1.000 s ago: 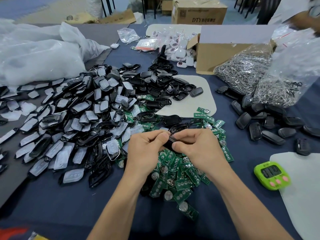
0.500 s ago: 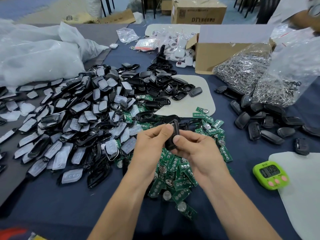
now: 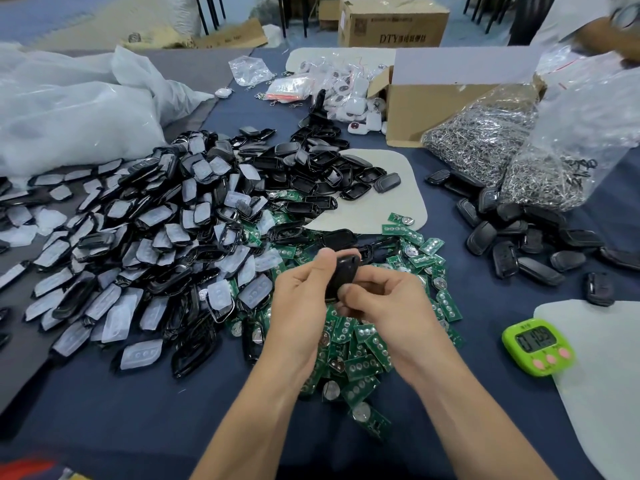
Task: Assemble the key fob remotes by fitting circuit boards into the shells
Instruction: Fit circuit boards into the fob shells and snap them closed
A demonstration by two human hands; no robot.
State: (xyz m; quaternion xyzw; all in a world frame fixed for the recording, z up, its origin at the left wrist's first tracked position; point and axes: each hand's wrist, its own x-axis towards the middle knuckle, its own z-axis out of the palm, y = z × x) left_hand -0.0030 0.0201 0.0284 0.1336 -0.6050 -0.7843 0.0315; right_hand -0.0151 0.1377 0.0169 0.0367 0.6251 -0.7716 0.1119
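Both hands hold one black key fob shell [image 3: 344, 273] upright above the pile of green circuit boards [image 3: 360, 351]. My left hand [image 3: 301, 299] grips its left side, thumb near the top. My right hand [image 3: 384, 306] pinches its lower right part with thumb and fingers. Whether a board sits inside the shell is hidden. A heap of black shells and translucent button pads [image 3: 138, 251] spreads to the left. Several closed black fobs [image 3: 519, 244] lie to the right.
A green timer [image 3: 536, 346] sits at the right on a pale mat [image 3: 609, 393]. Bags of metal rings [image 3: 502, 147] and an open cardboard box [image 3: 426, 105] stand behind. White plastic bags [image 3: 69, 105] fill the far left. Another person's arm shows at top right.
The shell has turned from lying flat between my hands to standing upright, and both hands have risen slightly while regripping it.
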